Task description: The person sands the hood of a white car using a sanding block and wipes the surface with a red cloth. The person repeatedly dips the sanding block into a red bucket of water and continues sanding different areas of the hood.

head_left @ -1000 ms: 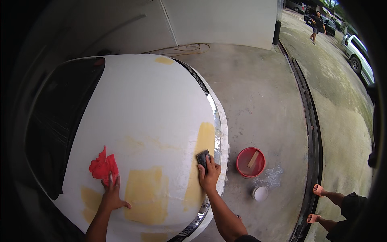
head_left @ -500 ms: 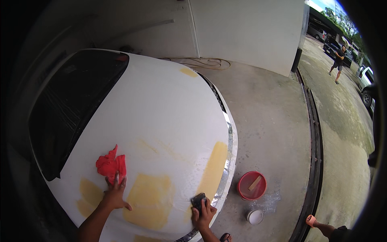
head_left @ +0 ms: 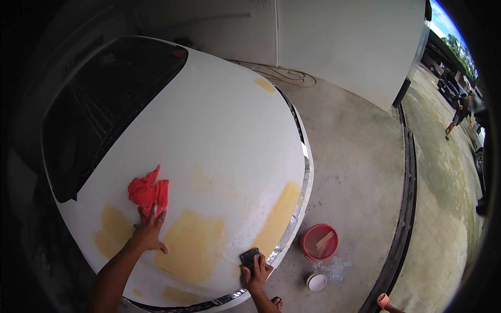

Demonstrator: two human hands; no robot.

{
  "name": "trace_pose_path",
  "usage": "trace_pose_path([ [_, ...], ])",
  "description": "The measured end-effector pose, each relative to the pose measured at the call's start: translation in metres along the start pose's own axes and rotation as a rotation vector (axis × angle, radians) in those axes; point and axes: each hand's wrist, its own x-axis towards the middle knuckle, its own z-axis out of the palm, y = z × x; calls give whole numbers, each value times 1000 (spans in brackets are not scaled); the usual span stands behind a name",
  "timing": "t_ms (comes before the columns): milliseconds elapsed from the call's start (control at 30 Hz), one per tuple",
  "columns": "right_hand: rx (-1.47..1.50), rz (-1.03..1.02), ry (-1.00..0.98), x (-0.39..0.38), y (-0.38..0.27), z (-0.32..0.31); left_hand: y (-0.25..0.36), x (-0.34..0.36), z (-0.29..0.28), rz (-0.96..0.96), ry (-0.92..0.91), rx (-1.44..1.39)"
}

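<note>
The white car hood (head_left: 229,125) lies below me, marked with yellowish filler patches (head_left: 193,245). My left hand (head_left: 147,233) rests on it with fingers spread, the fingertips on the near edge of a crumpled red cloth (head_left: 143,191). At the front edge, by a long yellowish strip (head_left: 282,214), my right hand (head_left: 255,276) is closed round a small black block, seemingly a sanding block (head_left: 249,256), held against the surface. The block's underside is hidden.
On the concrete floor stand a red bucket (head_left: 304,241) holding a flat wooden stick (head_left: 324,240) and a small white tub (head_left: 317,282). A hose (head_left: 300,81) lies by the wall. Beyond a dark floor track (head_left: 409,193), a person (head_left: 459,112) walks; an orange-shod foot (head_left: 383,301) shows nearer.
My view has shifted, so the car sits a little higher in it. Both hands keep nearly the same places on the hood, the right still holding the block. The distant person has walked nearer.
</note>
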Motion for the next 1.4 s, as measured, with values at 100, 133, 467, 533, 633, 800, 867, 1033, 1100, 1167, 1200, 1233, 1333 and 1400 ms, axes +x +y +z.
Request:
trace_pose_path([
  [100,-35,74,103,98,38,6,2,1,-4,-27,-44,-23],
  [133,-25,121,60,141,47,2,3,0,-6,-44,-57,-18],
  [467,-24,-55,55,26,17,9,7,-1,-17,-48,-53,-16],
  [533,-42,105,174,103,42,13,8,0,-18,-75,-110,-15],
  [633,46,258,111,161,64,14,10,-1,-16,-71,-72,25],
  [800,-27,129,79,26,7,11,10,-3,-9,-39,5,-45],
  [867,-8,93,37,6,-2,4,9,-2,-9,-33,-5,-57],
  [1033,-5,277,177,177,64,18,10,0,-9,-53,-32,-59],
  [1100,-14,333,141,180,61,14,12,0,-11,-56,-35,-67],
  [1167,-60,302,203,117,29,14,14,0,-12,-73,-45,-65],
  [1200,-67,362,193,66,8,16,14,-1,-13,-53,-39,-71],
  [1233,-58,338,163,13,-9,18,14,-1,-14,-52,-37,-73],
  [1333,-43,241,55,9,-10,10,13,-1,-14,-44,-30,-60],
  [1400,5,393,198,104,31,15,12,1,-13,-35,-17,-65],
])
